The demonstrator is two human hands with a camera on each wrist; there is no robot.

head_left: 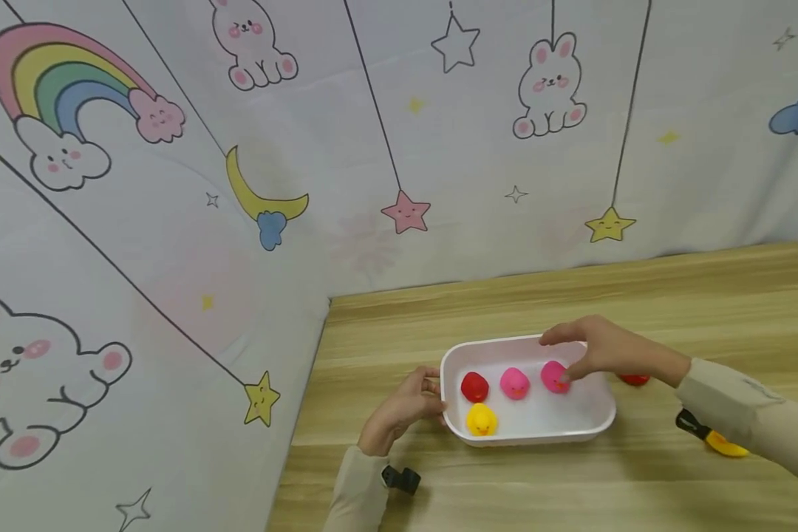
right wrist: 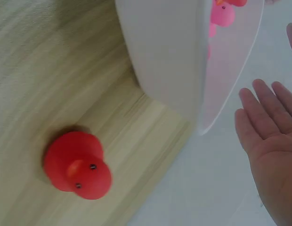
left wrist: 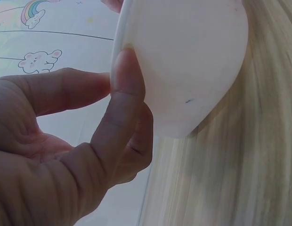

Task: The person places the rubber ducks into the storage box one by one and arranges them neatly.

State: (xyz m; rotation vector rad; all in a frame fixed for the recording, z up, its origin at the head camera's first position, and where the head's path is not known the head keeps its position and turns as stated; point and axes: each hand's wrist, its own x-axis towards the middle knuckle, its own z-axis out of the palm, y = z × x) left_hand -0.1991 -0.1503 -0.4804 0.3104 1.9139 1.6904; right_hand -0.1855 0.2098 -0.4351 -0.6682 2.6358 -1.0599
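A white plastic tub (head_left: 528, 423) stands on the table with small rubber ducks inside: a red duck (head_left: 475, 387), a yellow duck (head_left: 482, 420), a pink duck (head_left: 515, 383) and another pink duck (head_left: 553, 377). My left hand (head_left: 404, 408) pinches the tub's left rim between thumb and finger, as the left wrist view shows. Over the tub's right end hovers my right hand (head_left: 598, 349), its fingers extended and holding nothing; the thumb appears near the right pink duck. Outside the tub, a red duck (right wrist: 77, 165) sits on the wood, partly hidden behind the right arm in the head view.
A yellow object (head_left: 727, 444) lies partly behind the right sleeve, beside a black device (head_left: 693, 424) at that wrist. Another black device (head_left: 401, 479) is at the left wrist. Printed cloth (head_left: 479, 170) hangs behind and left of the wooden table (head_left: 386, 325).
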